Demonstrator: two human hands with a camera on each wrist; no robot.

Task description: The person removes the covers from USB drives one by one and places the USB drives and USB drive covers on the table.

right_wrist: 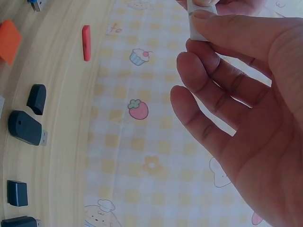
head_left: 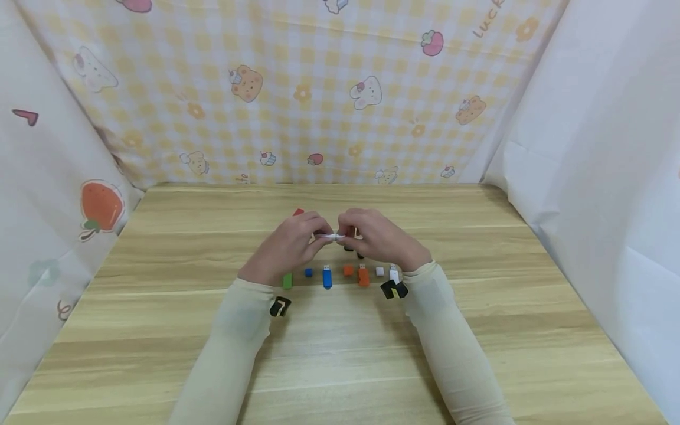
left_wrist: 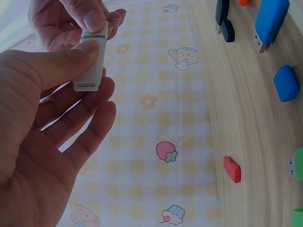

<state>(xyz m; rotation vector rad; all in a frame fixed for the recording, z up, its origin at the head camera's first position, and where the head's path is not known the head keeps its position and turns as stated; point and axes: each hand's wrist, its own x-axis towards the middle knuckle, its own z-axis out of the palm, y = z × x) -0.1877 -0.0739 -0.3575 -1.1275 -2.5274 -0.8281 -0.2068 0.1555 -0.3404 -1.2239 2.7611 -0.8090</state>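
Observation:
A small white USB stick (head_left: 333, 236) is held level above the table between both hands. My left hand (head_left: 291, 245) pinches one end with thumb and fingers, and my right hand (head_left: 379, 235) pinches the other. In the left wrist view, a thin grey seam crosses the white USB stick (left_wrist: 98, 61) between the two thumbs. The right wrist view shows only part of the white USB stick (right_wrist: 198, 30) at the top, the remaining fingers loosely bent below it. Fingers hide much of both ends.
On the table (head_left: 340, 366) lie a blue USB stick (head_left: 327, 277), an orange USB stick (head_left: 363, 275), a green one (head_left: 287, 281) and another white one (head_left: 394, 273). Loose caps, including a blue cap (head_left: 309, 273), sit between them. Farther back are a red piece (right_wrist: 86, 42) and black USB sticks (right_wrist: 24, 127).

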